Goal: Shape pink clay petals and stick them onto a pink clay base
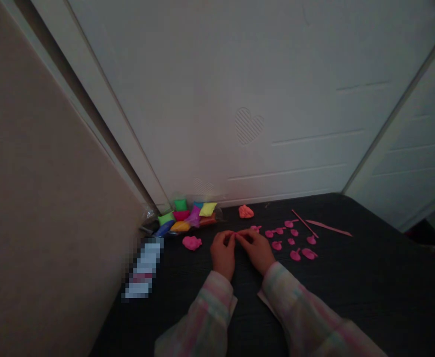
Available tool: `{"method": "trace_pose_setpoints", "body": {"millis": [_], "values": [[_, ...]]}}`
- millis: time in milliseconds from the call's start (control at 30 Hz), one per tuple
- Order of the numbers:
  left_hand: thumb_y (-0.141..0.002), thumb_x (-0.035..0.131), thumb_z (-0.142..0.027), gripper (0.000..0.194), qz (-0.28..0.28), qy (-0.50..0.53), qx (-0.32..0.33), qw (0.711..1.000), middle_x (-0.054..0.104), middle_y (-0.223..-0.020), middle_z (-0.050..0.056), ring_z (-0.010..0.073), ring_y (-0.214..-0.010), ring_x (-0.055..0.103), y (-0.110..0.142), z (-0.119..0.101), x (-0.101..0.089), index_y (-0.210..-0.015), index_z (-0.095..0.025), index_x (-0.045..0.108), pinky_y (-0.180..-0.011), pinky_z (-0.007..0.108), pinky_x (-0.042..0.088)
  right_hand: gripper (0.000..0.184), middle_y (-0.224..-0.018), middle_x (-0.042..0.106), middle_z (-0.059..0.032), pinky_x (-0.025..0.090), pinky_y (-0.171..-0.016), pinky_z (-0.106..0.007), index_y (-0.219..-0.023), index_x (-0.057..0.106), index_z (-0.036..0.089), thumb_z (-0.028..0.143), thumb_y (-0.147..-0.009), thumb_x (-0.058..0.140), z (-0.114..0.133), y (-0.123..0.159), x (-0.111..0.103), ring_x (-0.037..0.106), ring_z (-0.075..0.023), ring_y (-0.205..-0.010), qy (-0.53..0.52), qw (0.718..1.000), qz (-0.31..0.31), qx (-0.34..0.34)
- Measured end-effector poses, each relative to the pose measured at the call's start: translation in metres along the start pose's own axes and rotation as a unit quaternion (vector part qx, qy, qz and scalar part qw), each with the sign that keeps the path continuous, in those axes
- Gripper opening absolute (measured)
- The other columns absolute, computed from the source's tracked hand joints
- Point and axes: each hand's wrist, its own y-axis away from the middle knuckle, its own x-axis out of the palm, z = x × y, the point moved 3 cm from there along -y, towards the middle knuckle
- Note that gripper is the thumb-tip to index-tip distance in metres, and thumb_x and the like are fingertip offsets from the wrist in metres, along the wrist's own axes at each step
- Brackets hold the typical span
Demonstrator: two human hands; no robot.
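Note:
My left hand and my right hand meet fingertip to fingertip above the dark table. Both are closed in a pinch on a small piece of pink clay, mostly covered by the fingers. Left of my hands rests a larger lump of pink clay. Behind them sits an orange clay lump. Several small flattened pink clay pieces, some with thin stems, are scattered to the right, among them a petal-like piece and another pink piece.
Colourful clay packets, including a yellow packet, are piled at the back left. A thin pink stick and a flat pink modelling tool lie at the right. A pixelated pale item is near the left wall. A white panel bounds the table.

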Motion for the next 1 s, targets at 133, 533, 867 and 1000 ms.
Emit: {"method": "trace_pose_setpoints", "body": {"millis": [133,533,867,1000], "values": [[-0.066,0.048,-0.018,0.009,-0.007,-0.022,0.034,0.999,0.053,-0.070,0.002,0.0118,-0.066,0.050,-0.001,-0.004,-0.004,-0.069,-0.016,0.056,-0.062,0.026,0.040,0.020,-0.066,0.060,-0.0028,0.039,-0.058,-0.028,-0.071,0.058,0.017,0.033,-0.066,0.048,0.001,0.002,-0.001,0.053,-0.0147,-0.061,0.035,0.999,-0.018,0.002],[-0.068,0.048,-0.024,0.014,-0.002,-0.020,0.061,0.998,0.053,-0.073,0.002,0.0118,-0.068,0.050,0.001,-0.003,0.000,-0.076,-0.017,0.057,-0.062,0.025,0.040,0.014,-0.072,0.058,-0.0044,0.039,-0.068,-0.032,-0.070,0.055,0.019,0.025,-0.071,0.043,0.005,0.003,-0.006,0.051,-0.0167,-0.072,0.131,0.983,-0.061,-0.115],[-0.070,0.047,-0.022,0.012,-0.011,-0.037,0.087,0.995,0.053,-0.074,0.002,0.0123,-0.071,0.049,0.002,-0.007,-0.002,-0.074,-0.017,0.056,-0.062,0.025,0.039,0.014,-0.077,0.057,-0.0051,0.038,-0.072,-0.033,-0.078,0.054,0.019,0.022,-0.072,0.042,0.010,0.005,-0.004,0.050,-0.0174,-0.077,0.174,0.968,-0.067,-0.166],[-0.069,0.047,-0.022,0.010,-0.016,-0.057,0.092,0.994,0.053,-0.071,0.002,0.0122,-0.069,0.049,0.003,-0.012,-0.003,-0.071,-0.017,0.056,-0.061,0.025,0.038,0.013,-0.075,0.057,-0.0052,0.038,-0.071,-0.034,-0.074,0.054,0.018,0.022,-0.072,0.042,0.010,0.005,-0.005,0.049,-0.0178,-0.076,0.191,0.965,-0.075,-0.164]]}}
